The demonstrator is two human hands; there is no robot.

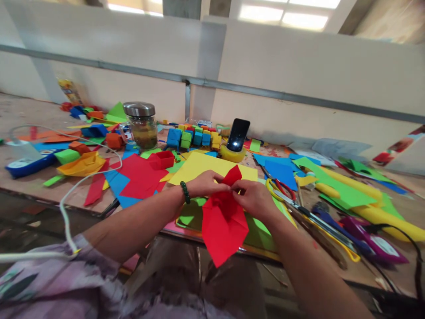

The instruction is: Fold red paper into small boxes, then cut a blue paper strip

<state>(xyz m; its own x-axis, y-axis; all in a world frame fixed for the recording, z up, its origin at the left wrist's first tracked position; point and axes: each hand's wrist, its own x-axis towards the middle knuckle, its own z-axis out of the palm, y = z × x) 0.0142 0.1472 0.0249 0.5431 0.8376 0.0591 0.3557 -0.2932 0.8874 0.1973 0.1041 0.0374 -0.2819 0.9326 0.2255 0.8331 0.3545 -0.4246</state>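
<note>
Both my hands pinch a partly folded red paper (224, 223) just above the table's near edge. My left hand (206, 183), with a green bead bracelet at the wrist, grips the paper's upper left part. My right hand (253, 197) pinches its upper right, fingers closed. The paper's top point sticks up between the fingers and its lower point hangs over the edge. Under my hands lie a yellow sheet (202, 165) and a green sheet (262, 230).
A finished red paper box (162, 159), a lidded glass jar (142, 125), rows of coloured paper cubes (192, 136) and a phone on a yellow stand (236, 138) stand behind. Scissors (282, 190), a ruler and tools lie right. A white cable (66, 208) loops at left.
</note>
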